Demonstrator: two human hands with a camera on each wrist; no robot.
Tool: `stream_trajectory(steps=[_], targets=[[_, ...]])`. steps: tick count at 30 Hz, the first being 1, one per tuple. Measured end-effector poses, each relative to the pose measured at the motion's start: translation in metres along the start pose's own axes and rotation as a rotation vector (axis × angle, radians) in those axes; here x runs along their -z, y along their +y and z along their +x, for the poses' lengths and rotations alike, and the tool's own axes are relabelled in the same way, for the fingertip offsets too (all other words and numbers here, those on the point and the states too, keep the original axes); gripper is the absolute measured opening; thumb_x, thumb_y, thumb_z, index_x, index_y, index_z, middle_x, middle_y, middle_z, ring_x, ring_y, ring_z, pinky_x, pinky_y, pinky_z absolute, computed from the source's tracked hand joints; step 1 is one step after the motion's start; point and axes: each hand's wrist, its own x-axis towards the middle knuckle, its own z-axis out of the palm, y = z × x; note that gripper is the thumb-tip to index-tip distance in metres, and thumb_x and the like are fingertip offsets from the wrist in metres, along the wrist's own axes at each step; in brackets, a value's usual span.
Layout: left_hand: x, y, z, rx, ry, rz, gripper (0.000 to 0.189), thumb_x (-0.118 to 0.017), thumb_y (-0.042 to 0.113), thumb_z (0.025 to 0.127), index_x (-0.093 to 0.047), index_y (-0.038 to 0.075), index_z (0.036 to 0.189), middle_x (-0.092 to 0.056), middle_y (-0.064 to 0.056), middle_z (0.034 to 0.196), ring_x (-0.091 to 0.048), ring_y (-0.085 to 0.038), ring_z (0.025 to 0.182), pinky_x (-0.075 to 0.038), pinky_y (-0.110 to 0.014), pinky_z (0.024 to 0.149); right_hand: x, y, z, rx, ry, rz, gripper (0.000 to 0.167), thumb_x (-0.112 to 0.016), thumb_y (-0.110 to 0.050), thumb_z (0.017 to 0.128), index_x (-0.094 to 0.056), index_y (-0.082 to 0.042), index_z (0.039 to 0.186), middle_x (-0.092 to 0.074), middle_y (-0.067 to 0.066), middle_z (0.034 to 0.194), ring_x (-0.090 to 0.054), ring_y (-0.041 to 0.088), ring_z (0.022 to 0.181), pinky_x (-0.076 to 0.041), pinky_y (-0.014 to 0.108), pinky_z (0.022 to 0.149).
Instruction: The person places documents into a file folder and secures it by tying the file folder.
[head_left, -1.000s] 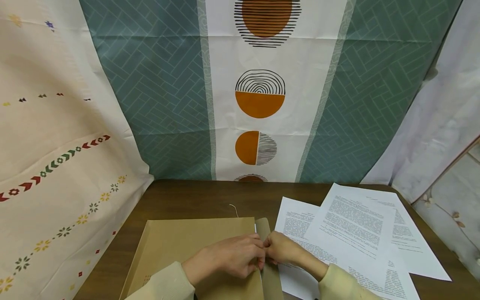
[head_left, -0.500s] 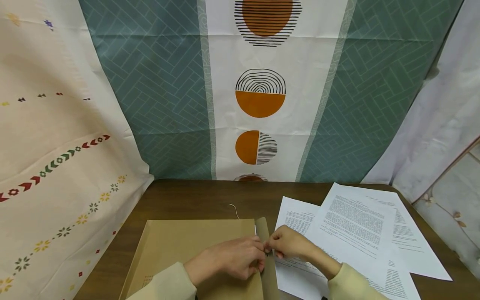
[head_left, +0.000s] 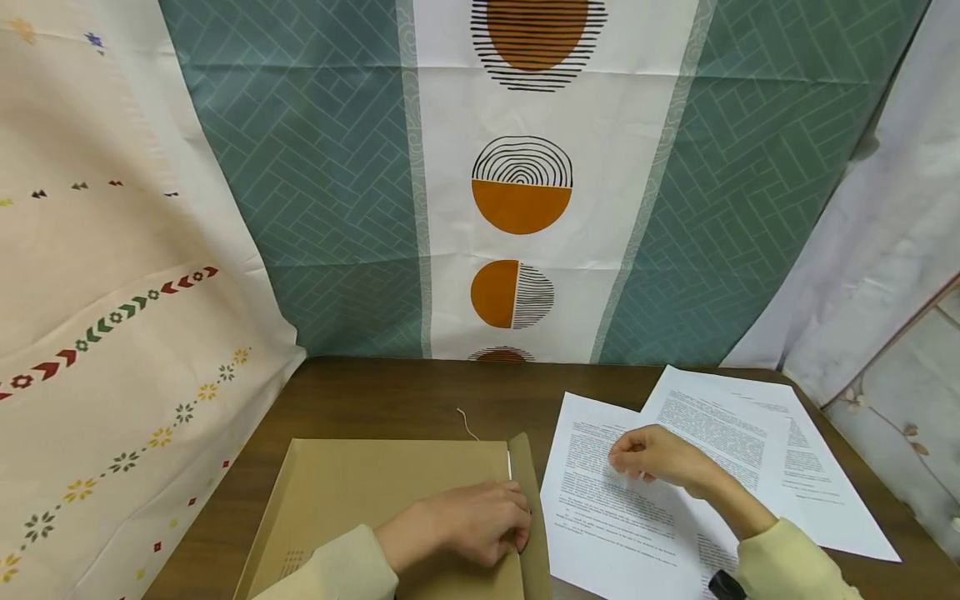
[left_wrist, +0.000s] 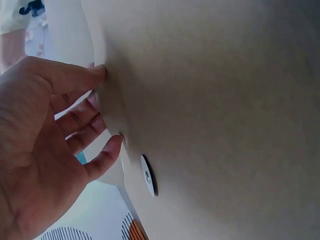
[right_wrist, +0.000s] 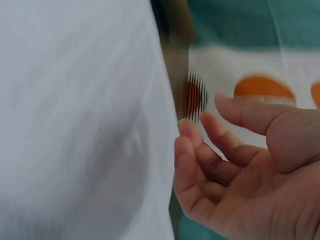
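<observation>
A brown kraft string-tie envelope (head_left: 375, 475) lies on the table, its flap (head_left: 535, 542) on the right standing partly raised. A thin white strip shows along its opening. My left hand (head_left: 483, 523) grips the envelope's edge there; in the left wrist view, the thumb and fingers pinch the brown paper edge. Close to those fingertips sits a round button (left_wrist: 148, 175) on the envelope. My right hand (head_left: 660, 457) hovers over printed sheets (head_left: 611, 525) with fingers loosely bent and nothing between them. The right wrist view shows its fingertips beside a white sheet (right_wrist: 90, 110).
More printed sheets (head_left: 832, 492) overlap on the right side of the dark wooden table (head_left: 360, 400). A thin string (head_left: 468, 423) sticks out behind the envelope. Patterned cloth (head_left: 345, 208) hangs behind the table, with pale cloth (head_left: 112, 333) at the left.
My right hand has let go of the flap and moved right, over the printed sheets. My left hand keeps its grip on the envelope's edge.
</observation>
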Motion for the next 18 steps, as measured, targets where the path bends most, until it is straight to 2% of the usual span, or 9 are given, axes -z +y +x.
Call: stream_trajectory(steps=[5, 9, 14, 18], targets=[[-0.001, 0.001, 0.0, 0.006, -0.007, 0.001, 0.022, -0.081, 0.012, 0.077, -0.068, 0.03, 0.082, -0.056, 0.021, 0.086, -0.049, 0.002, 0.089, -0.037, -0.011, 0.076, 0.046, 0.024, -0.007, -0.028, 0.068, -0.143, 0.027, -0.07, -0.015, 0.096, -0.068, 0.005, 0.114, -0.068, 0.008, 0.105, -0.06, 0.024, 0.095, -0.052, 0.039, 0.08], [0.0, 0.002, 0.0, 0.015, -0.013, 0.012, 0.021, -0.08, 0.013, 0.078, -0.068, 0.03, 0.081, -0.055, 0.021, 0.085, -0.049, 0.001, 0.089, -0.037, -0.012, 0.075, 0.083, 0.042, -0.01, -0.034, 0.117, -0.307, 0.037, -0.072, -0.017, 0.095, -0.065, 0.01, 0.119, -0.067, 0.02, 0.114, -0.061, 0.036, 0.106, -0.052, 0.05, 0.087], [0.001, 0.003, 0.0, 0.038, -0.034, 0.007, 0.02, -0.079, 0.014, 0.08, -0.068, 0.03, 0.082, -0.054, 0.021, 0.085, -0.049, 0.002, 0.09, -0.038, -0.014, 0.075, 0.128, 0.073, -0.004, -0.044, 0.195, -0.515, 0.047, -0.072, -0.021, 0.095, -0.059, 0.015, 0.122, -0.06, 0.037, 0.117, -0.057, 0.055, 0.109, -0.051, 0.061, 0.085], [0.001, 0.004, 0.0, 0.045, -0.037, 0.006, 0.021, -0.079, 0.013, 0.08, -0.067, 0.03, 0.081, -0.053, 0.021, 0.084, -0.049, 0.002, 0.089, -0.037, -0.014, 0.075, 0.154, 0.1, 0.002, -0.064, 0.263, -0.606, 0.052, -0.072, -0.021, 0.093, -0.055, 0.018, 0.123, -0.057, 0.042, 0.116, -0.056, 0.06, 0.106, -0.049, 0.065, 0.083]])
